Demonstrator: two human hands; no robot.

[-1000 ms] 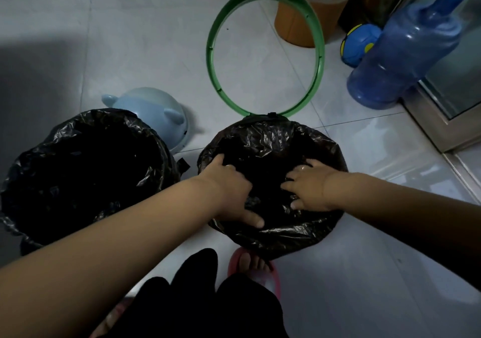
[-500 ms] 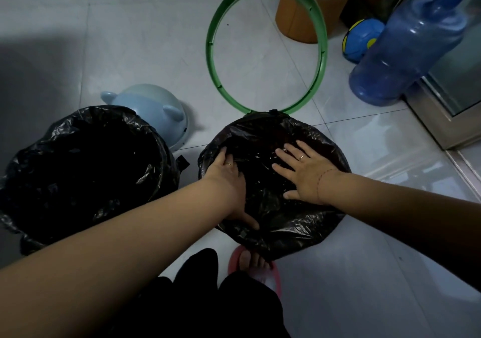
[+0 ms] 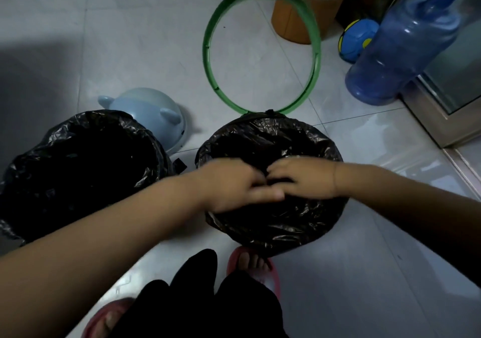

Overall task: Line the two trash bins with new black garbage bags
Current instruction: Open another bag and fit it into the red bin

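Observation:
Two bins stand on the tiled floor, each with a black garbage bag over its rim. The left bin's bag [image 3: 78, 168] hangs open and dark inside. Over the mouth of the right bin's bag [image 3: 273, 233] my two hands meet in the middle, blurred by motion. My left hand [image 3: 234, 186] comes in from the left with its fingers curled down into the plastic and its thumb stretched out. My right hand [image 3: 304, 179] comes in from the right, fingers bent on the same fold of film. A green ring [image 3: 208, 51] stands tilted up behind the right bin.
A light-blue lid [image 3: 145, 106] lies behind the left bin. At the back right are a large blue water bottle [image 3: 406, 48], a blue-yellow ball [image 3: 356, 41] and an orange container [image 3: 294, 20]. A metal door frame [image 3: 429, 119] runs along the right. My slippered foot [image 3: 257, 264] touches the right bin.
Both hands have moved from apart and flat on the right bin's bag to meeting at its centre with fingers curled. The bins and the ring stayed put.

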